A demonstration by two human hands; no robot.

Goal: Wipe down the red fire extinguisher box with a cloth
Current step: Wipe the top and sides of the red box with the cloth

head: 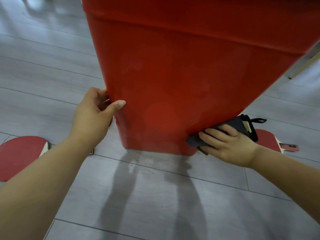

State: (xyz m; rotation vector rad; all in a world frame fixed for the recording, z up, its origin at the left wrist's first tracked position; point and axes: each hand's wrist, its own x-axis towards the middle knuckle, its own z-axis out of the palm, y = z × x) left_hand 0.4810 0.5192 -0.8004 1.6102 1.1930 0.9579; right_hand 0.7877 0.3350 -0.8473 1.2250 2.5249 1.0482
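Head view. The left hand [93, 115] grips the left vertical edge of the red box [173, 84], a little above its lower part. The thumb lies flat across the front face and the fingers curl round the edge onto the left side, so the edge sits pinched between thumb and fingers.

The right hand [226, 144] is at the box's lower right edge, near the bottom corner. Its fingers lie close together and nearly straight, pressing a dark cloth [242, 125] against the box. The thumb is not visible. The cloth lies between the palm and the box. It shows above the knuckles, where a small loop hangs from it, and again below the fingers.

The box stands upright on a grey plank floor [155, 196], its bottom edge touching the boards. It fills the upper middle of the view and lies directly between the two hands.

A red table-tennis bat [20, 153] lies on the floor under the left forearm. A second bat [266, 139] lies on the floor just beyond the right hand, partly hidden by the cloth. A pale wooden leg [301, 66] stands at the right, behind the box.
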